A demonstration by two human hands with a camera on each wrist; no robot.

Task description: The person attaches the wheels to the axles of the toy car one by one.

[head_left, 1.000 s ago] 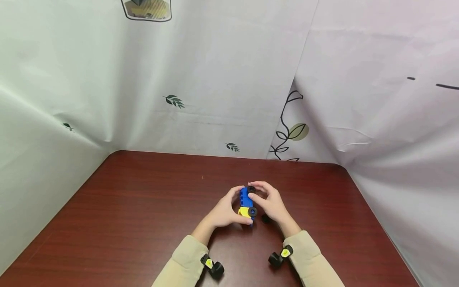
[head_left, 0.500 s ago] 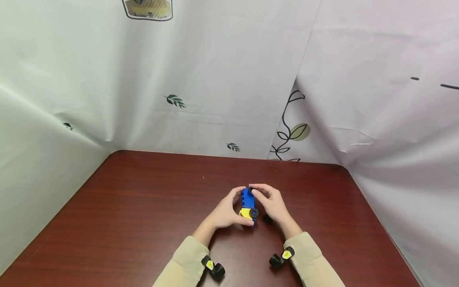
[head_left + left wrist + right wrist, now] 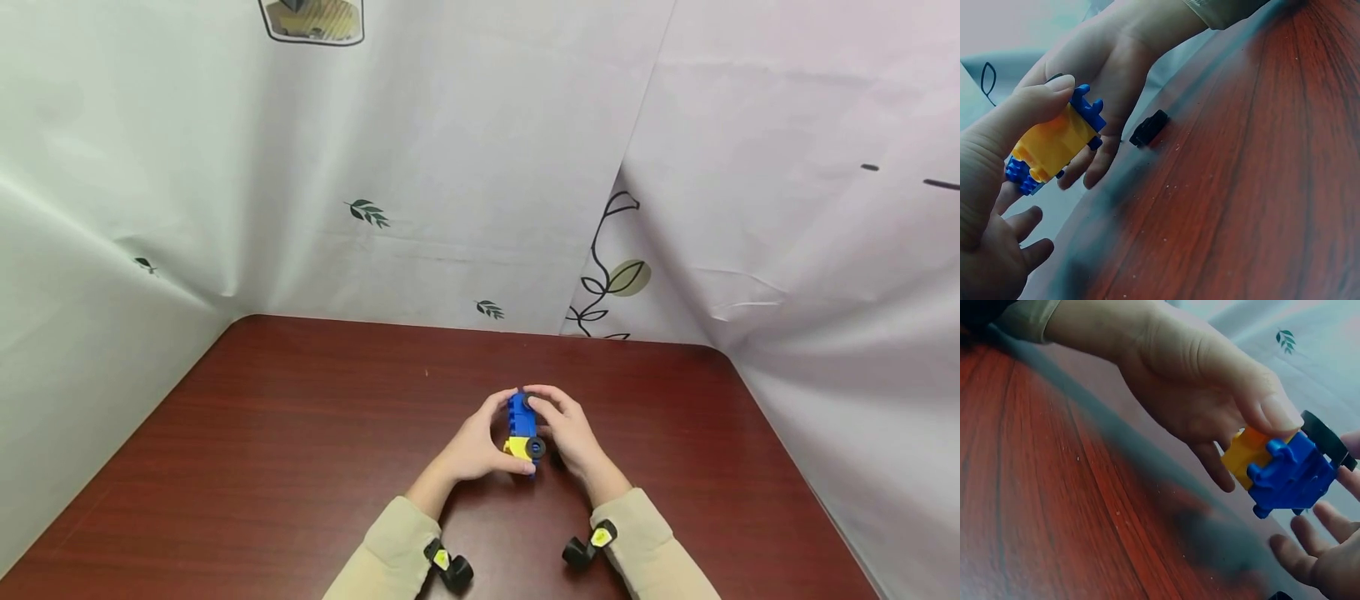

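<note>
A toy vehicle [image 3: 521, 423] built of blue and yellow blocks is held upright between both hands above the table. My left hand [image 3: 476, 443] grips it by its ends, thumb at the yellow end and fingers at the far blue end. With thumb and fingertips, my right hand [image 3: 572, 432] pinches the far end at a black wheel [image 3: 528, 401]. Another black wheel [image 3: 536, 448] sits on the vehicle's near side. The yellow block [image 3: 1060, 144] and blue pegged pieces [image 3: 1088, 109] show in the left wrist view; blue pegged parts [image 3: 1288, 475] face the right wrist view.
A loose black wheel [image 3: 1149, 129] lies on the dark red wooden table [image 3: 300, 467], partly under the right hand in the head view. A white printed sheet [image 3: 450, 167] rises behind the table's far edge. Each wrist wears a small black camera [image 3: 456, 575].
Both hands and the toy vehicle have shifted slightly right and toward the body in the head view. The right thumb has moved onto the far wheel.
</note>
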